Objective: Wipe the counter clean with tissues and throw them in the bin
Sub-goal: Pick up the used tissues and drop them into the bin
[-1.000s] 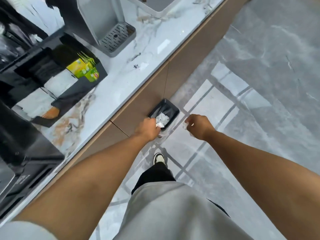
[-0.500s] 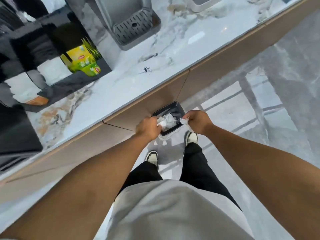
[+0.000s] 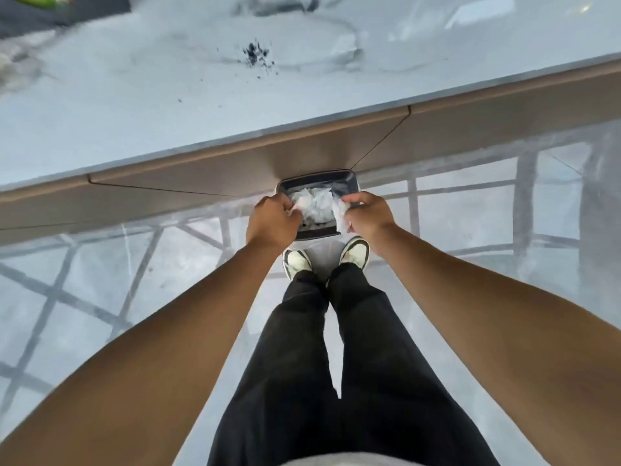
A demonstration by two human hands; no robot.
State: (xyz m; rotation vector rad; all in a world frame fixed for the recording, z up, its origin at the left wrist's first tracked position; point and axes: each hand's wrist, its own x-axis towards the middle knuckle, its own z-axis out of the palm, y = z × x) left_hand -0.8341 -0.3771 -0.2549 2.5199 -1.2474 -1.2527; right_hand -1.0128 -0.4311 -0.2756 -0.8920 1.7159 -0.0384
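A small black bin (image 3: 346, 183) stands on the floor against the counter front, with crumpled white tissues (image 3: 314, 205) lying in it. My left hand (image 3: 272, 218) is over the bin's left edge, fingers closed on a bit of white tissue. My right hand (image 3: 368, 213) is over the right edge and grips a crumpled white tissue (image 3: 341, 213). The white marble counter (image 3: 134, 105) fills the top of the view, with a patch of dark crumbs (image 3: 257, 55) on it.
A beige cabinet front (image 3: 201, 173) runs under the counter edge. My two feet in white and black shoes (image 3: 297, 262) stand just behind the bin on the grey tiled floor (image 3: 100, 297). A dark holder's corner (image 3: 67, 11) shows at the top left.
My view has tilted down and closer to the counter. Both hands have come together over the bin, the right hand moving left onto its rim.
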